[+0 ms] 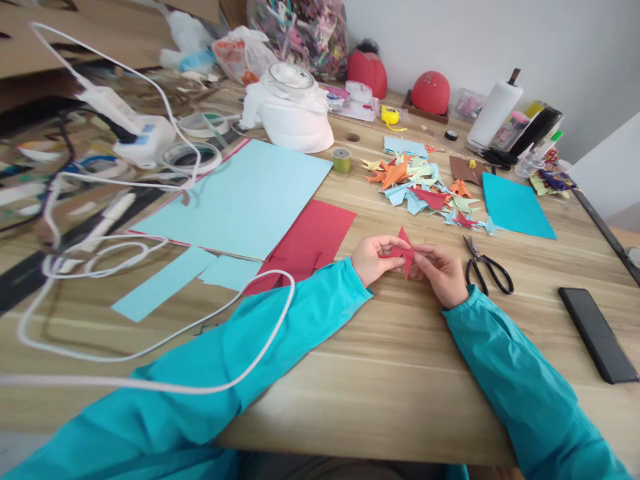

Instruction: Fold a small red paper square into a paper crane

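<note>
The red folded paper (407,255) lies directly between my two hands, in from the near edge of the worktop (380,380) and on the near side of the pile of folded papers (423,187), its long axis running roughly from near edge to far edge with a point at each end. My left hand (374,259) has its left side and my right hand (441,272) its right, neither clearly nearer; both sets of fingertips are drawn narrow, thumbs pinching the paper, though I cannot tell whether it touches the wood.
</note>
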`<move>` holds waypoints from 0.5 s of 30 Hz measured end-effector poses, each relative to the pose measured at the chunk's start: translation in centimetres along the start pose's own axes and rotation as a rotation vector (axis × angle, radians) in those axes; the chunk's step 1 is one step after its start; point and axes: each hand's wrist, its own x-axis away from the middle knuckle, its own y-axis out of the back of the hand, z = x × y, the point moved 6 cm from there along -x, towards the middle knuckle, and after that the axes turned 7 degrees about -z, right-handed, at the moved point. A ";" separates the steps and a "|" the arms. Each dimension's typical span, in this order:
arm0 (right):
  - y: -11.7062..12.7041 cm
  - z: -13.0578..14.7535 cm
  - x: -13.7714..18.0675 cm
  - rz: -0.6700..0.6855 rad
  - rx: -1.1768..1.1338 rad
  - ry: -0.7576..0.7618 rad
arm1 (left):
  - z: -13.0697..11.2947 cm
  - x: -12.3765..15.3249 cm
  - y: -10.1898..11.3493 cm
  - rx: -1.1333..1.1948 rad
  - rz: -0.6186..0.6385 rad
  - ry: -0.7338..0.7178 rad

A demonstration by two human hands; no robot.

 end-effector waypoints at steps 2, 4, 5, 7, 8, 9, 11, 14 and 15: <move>0.0 0.0 0.0 0.000 0.004 0.004 | 0.0 0.0 0.0 -0.003 0.002 -0.005; 0.0 0.0 0.0 -0.001 0.004 0.005 | -0.1 0.0 0.0 -0.013 0.005 -0.015; 0.1 0.0 0.0 -0.002 0.003 0.005 | -0.1 0.0 0.0 -0.018 0.007 -0.017; 0.1 -0.1 0.0 -0.004 -0.001 0.001 | -0.2 0.1 -0.1 -0.030 0.005 -0.016; 0.1 -0.1 0.0 -0.004 -0.004 -0.003 | -0.3 0.1 -0.1 -0.039 0.004 -0.013; 0.1 -0.2 0.0 0.001 -0.007 -0.011 | -0.3 0.1 -0.1 -0.047 0.002 -0.011; 0.0 -0.3 -0.1 0.017 -0.018 -0.032 | -0.3 0.2 -0.2 -0.052 0.001 0.003; -0.2 -0.3 -0.1 0.050 -0.048 -0.056 | -0.1 0.2 -0.3 -0.034 0.006 0.040; -0.2 -0.3 0.0 0.054 -0.058 -0.056 | 0.0 0.2 -0.3 -0.031 0.006 0.049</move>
